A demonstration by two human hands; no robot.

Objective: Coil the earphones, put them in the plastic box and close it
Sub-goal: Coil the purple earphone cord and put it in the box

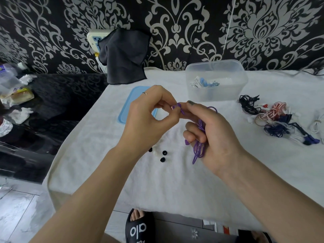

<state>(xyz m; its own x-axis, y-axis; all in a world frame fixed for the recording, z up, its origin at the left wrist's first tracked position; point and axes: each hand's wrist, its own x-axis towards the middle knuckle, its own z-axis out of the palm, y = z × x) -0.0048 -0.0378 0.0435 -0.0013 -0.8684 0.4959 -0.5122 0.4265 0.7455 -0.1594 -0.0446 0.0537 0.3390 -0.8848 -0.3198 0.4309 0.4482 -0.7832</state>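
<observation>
Right hand (210, 135) clasps the thin, rubbery purple earphones (199, 148) in a loose bundle; left hand (149, 118) pinches one end, seemingly an earbud. Beyond them stands the translucent rectangular plastic box (216, 80).

Purple earphones (199, 149): middle of the cable bundle hidden inside the right hand (215, 135); earbud end covered by the left hand's (149, 118) fingertips. Blue lid (130, 104): near corner hidden behind the left hand. Small black pieces (163, 156) below the left wrist: too small to identify. Plastic box (216, 79) contents beyond the right hand: blurred through the wall.
</observation>
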